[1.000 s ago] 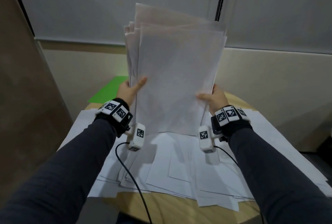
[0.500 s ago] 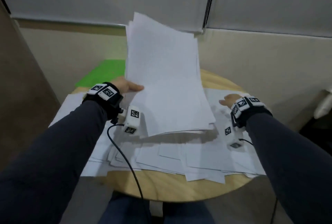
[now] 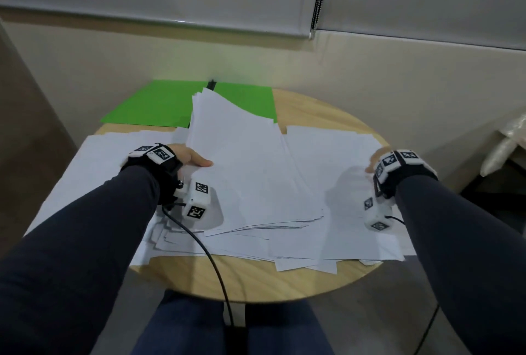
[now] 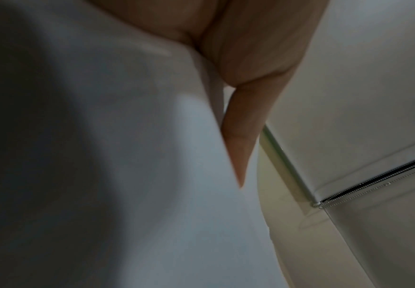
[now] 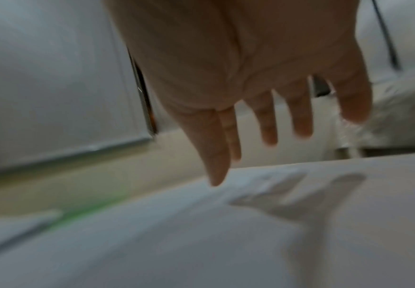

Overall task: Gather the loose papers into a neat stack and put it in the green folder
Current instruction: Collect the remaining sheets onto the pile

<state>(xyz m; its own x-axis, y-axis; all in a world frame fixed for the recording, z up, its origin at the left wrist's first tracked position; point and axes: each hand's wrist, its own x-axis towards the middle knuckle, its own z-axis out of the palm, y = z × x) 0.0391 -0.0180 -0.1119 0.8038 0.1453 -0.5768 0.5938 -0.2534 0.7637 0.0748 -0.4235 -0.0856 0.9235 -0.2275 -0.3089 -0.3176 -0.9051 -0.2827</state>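
1. Hands first: the left hand (image 3: 190, 155) grips the left edge of a gathered stack of papers (image 3: 244, 161), thumb lying on top of the sheets, with the stack's far end tilted up and its near end resting on the sheets below.
2. Only the left wrist view shows the underside of that hold: a finger (image 4: 240, 140) pressed along the paper's edge, the sheet filling the left of the picture.
3. The right hand (image 3: 376, 159) is mostly hidden behind its wrist band from the head view; the right wrist view shows it spread, fingers (image 5: 216, 144) straight and apart, holding nothing, hanging just above the paper with its shadow cast on the sheets.
4. One stack is in hand; the loose papers (image 3: 336, 155) under and around it are too overlapped to count, and they cover the table's middle from left edge to right edge, some overhanging the left edge.
5. One green folder (image 3: 159, 104) lies flat at the far left edge of the round wooden table (image 3: 250, 278), partly hidden behind the stack's raised end, a dark clip-like piece at its far edge.
6. Two wrist cameras, each trailing a black cable.
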